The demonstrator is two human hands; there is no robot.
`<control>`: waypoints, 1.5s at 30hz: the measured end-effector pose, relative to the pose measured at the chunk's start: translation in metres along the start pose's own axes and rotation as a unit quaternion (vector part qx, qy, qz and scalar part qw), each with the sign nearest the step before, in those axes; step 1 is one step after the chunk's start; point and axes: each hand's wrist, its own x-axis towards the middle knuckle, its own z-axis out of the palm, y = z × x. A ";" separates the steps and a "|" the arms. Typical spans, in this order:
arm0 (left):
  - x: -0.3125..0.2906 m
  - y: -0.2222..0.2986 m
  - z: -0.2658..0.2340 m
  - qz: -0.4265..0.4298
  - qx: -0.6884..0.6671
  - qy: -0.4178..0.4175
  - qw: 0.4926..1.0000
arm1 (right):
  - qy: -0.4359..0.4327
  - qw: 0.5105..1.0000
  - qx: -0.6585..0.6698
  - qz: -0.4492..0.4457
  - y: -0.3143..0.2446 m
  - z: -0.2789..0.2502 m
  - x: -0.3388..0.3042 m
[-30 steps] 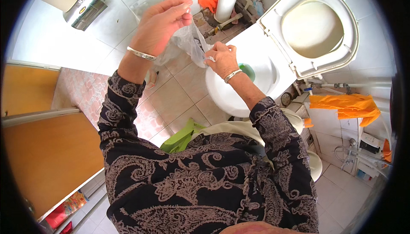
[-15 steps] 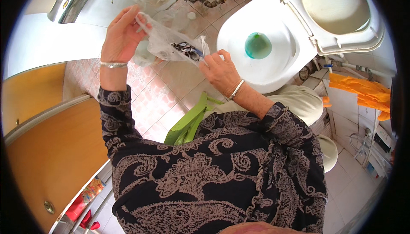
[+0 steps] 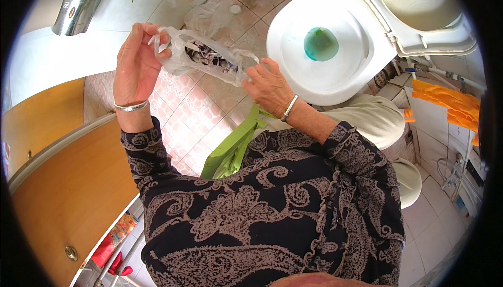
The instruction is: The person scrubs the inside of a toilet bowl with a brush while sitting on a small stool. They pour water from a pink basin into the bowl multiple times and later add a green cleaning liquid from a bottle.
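A thin, clear white plastic bag (image 3: 181, 46) is stretched between my two hands over the tiled floor. Its mouth gapes upward, showing a jumble of dark and pale scraps (image 3: 209, 56) inside, too small to name. My left hand (image 3: 137, 59) grips the bag's handle end, fingers closed around the bunched plastic. At the other end, my right hand (image 3: 267, 85) pinches the bag's rim between thumb and fingers. That hand is just left of the white toilet bowl (image 3: 285, 41), which has green-tinted water at its bottom.
The toilet lid and seat (image 3: 466, 41) are raised at upper right. A green plastic stool (image 3: 225, 153) stands before me. Orange cloth (image 3: 440, 101) hangs at right, beside pipes. Wooden cabinet doors (image 3: 68, 187) line the left. A shiny metal holder (image 3: 78, 9) is on the wall.
Both hands have spread the bag wider, and its contents now show through the mouth. My left hand has moved slightly left and down; my right hand stays nearly in place.
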 end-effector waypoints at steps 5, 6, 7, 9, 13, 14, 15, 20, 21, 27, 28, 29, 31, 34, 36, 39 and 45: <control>-0.002 0.002 0.003 0.001 -0.014 -0.020 1.000 | -0.005 0.999 0.024 0.023 -0.004 -0.004 0.000; -0.003 0.002 0.004 0.006 -0.015 -0.017 1.000 | -0.009 0.999 0.027 0.029 -0.004 -0.005 0.000; -0.003 0.003 0.009 0.010 -0.015 -0.015 1.000 | -0.009 0.999 0.025 0.031 -0.003 -0.005 0.000; -0.002 0.002 0.015 0.012 -0.020 -0.017 1.000 | -0.009 0.999 0.022 0.035 -0.002 -0.006 0.000; -0.001 0.003 0.019 -0.001 -0.004 -0.043 0.999 | -0.001 1.000 0.015 0.026 -0.001 -0.008 0.002; -0.001 0.004 0.020 -0.006 0.007 -0.051 0.999 | 0.019 1.000 0.017 0.016 0.000 -0.007 0.004; 0.000 0.004 0.023 -0.001 0.009 -0.053 0.999 | 0.038 0.999 0.019 0.008 0.001 -0.006 0.005; 0.001 0.002 0.030 0.007 0.017 -0.109 0.994 | 0.046 0.998 0.000 0.030 0.007 -0.008 0.016; 0.001 0.002 0.031 0.007 0.017 -0.110 0.994 | 0.048 0.998 -0.003 0.047 0.009 -0.008 0.016; -0.008 0.006 0.043 0.023 0.056 -0.069 0.996 | 0.058 0.996 -0.014 0.067 0.020 -0.010 0.011; -0.009 0.006 0.044 0.023 0.060 -0.067 0.996 | 0.062 0.996 -0.008 0.066 0.020 -0.011 0.012; -0.010 0.007 0.044 0.023 0.063 -0.066 0.996 | 0.065 0.996 -0.001 0.065 0.020 -0.012 0.012; -0.010 0.007 0.046 0.023 0.062 -0.061 0.996 | 0.072 0.995 0.006 0.065 0.021 -0.011 0.012; -0.009 0.008 0.046 0.023 0.067 -0.063 0.996 | 0.078 0.995 0.013 0.063 0.023 -0.009 0.012; -0.009 0.008 0.045 0.025 0.073 -0.061 0.995 | 0.075 0.995 0.023 0.059 0.023 -0.012 0.012; -0.009 0.008 0.044 0.028 0.077 -0.051 0.995 | 0.077 0.996 0.022 0.041 0.025 -0.012 0.010; -0.004 0.009 0.041 0.003 0.088 -0.011 0.996 | 0.030 0.997 0.071 0.014 0.027 -0.011 0.007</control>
